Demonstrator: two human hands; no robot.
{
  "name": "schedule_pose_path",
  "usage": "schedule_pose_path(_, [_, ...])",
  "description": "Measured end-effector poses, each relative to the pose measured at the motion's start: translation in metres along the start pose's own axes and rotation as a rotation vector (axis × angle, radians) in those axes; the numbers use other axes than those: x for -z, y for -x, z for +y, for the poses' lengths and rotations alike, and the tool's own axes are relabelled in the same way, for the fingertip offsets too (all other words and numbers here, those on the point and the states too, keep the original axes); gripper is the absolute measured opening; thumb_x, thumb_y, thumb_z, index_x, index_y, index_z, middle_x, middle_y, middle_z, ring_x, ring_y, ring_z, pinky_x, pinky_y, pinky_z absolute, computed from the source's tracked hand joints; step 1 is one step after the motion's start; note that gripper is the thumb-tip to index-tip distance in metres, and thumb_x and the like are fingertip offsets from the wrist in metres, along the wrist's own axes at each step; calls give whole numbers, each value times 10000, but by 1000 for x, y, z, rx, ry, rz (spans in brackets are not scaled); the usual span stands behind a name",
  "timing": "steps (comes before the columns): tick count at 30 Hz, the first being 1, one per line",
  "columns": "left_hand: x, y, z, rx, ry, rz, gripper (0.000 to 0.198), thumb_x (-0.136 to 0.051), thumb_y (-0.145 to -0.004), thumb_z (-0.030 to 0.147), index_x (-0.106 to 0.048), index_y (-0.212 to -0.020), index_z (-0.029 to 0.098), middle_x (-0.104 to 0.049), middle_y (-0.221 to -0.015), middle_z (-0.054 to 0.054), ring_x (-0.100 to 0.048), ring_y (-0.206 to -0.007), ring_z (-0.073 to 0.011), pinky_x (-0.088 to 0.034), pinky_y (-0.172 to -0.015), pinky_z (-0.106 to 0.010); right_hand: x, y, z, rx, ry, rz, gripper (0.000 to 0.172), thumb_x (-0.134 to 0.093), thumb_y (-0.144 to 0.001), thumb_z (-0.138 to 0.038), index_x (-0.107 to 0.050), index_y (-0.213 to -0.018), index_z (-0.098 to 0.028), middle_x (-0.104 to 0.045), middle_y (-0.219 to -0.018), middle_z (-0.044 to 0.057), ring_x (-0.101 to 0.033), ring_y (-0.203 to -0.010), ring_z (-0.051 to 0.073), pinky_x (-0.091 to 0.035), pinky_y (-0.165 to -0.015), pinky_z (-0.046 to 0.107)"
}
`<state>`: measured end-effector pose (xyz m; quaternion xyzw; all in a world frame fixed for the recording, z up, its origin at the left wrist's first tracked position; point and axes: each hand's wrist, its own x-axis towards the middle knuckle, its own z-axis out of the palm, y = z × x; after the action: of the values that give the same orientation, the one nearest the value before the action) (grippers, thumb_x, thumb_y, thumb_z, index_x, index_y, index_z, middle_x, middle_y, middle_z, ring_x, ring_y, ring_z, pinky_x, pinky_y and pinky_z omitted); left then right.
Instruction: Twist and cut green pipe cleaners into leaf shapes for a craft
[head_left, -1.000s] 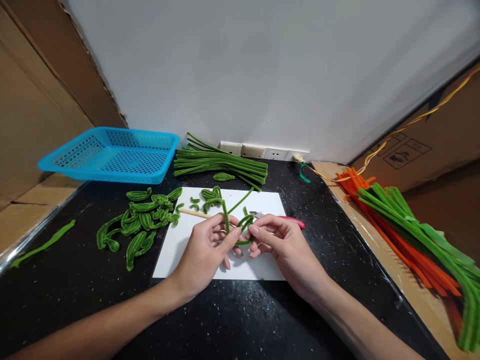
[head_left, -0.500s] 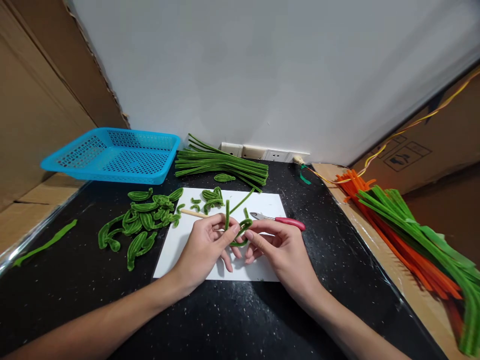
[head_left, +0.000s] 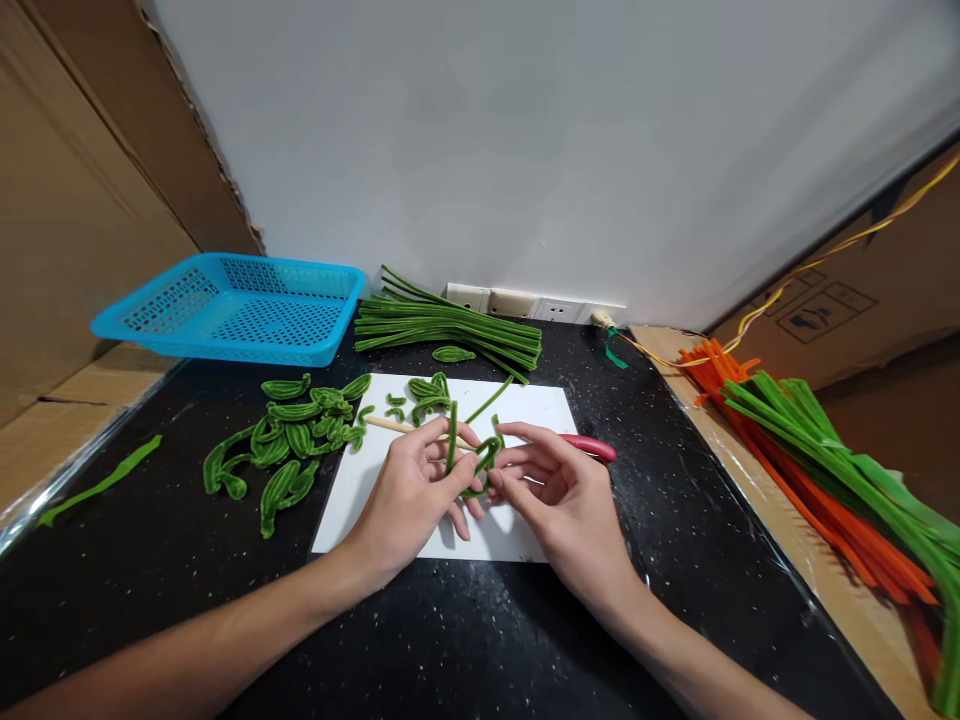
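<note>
Over a white sheet of paper, my left hand pinches a green pipe cleaner bent into loops, with one end standing up past the fingers. My right hand grips the looped part of the same pipe cleaner between thumb and fingers. Behind my right hand, the red handle of a pair of pliers sticks out; the jaws are hidden. A thin wooden stick lies partly behind my left hand. Several leaf-shaped pieces of bent green pipe cleaner rest on the paper.
More shaped green pieces lie piled left of the paper. A blue perforated basket stands at the back left, beside a bundle of straight green pipe cleaners. Orange stems and green stems lie on cardboard at right. Sockets line the wall.
My right hand's fingers have lifted and shifted at the loop, now covering the pliers' jaws. The pipe cleaner's loop has turned narrower and more upright. The whole view has shifted slightly.
</note>
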<state>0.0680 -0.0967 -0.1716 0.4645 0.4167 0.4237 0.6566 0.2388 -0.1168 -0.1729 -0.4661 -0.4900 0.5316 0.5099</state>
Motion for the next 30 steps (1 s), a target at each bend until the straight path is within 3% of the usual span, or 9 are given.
schedule_pose_path(8, [2, 0, 0, 17, -49, 43, 375, -789, -827, 423, -691, -982, 96, -595, -635, 20, -592, -393, -114, -499, -320, -207, -8, 9, 1, 27, 42, 37, 702, -827, -843, -297, -443, -1430, -331, -697, -886, 12, -746, -850, 246, -612, -820, 423])
schedule_pose_path(17, [-1, 0, 3, -1, -22, 32, 380, -829, -798, 414, -723, -930, 74, -666, -669, -38, -628, -459, -128, -528, -354, -211, -4, -1, 2, -52, -87, 39, 800, -893, -768, -373, -436, -1422, -309, -714, -825, -20, -704, -709, 191, -609, -699, 352])
schedule_pose_path(23, [0, -2, 5, 47, 53, 42, 392, -867, -773, 394, -738, -961, 75, -722, -809, -82, -698, -598, -168, -603, -447, -251, -2, -5, 1, -39, -128, 38, 652, -904, -766, -372, -559, -1309, -267, -725, -851, -4, -691, -694, 170, -628, -687, 340])
schedule_pose_path(28, [-1, -2, 6, 19, 125, 83, 365, -872, -791, 380, -746, -971, 88, -720, -788, -50, -684, -615, -130, -627, -546, -233, -2, -6, -1, -79, -36, -108, 311, -881, -790, -417, -710, -925, -196, -723, -773, 30, -666, -647, 167, -586, -609, 305])
schedule_pose_path(30, [-2, -2, 5, 17, 140, 79, 365, -887, -780, 376, -758, -954, 82, -722, -743, -44, -677, -592, -120, -622, -553, -221, -3, -5, -3, -67, 29, -139, 272, -820, -857, -433, -720, -828, -181, -705, -710, 24, -620, -587, 138, -554, -589, 283])
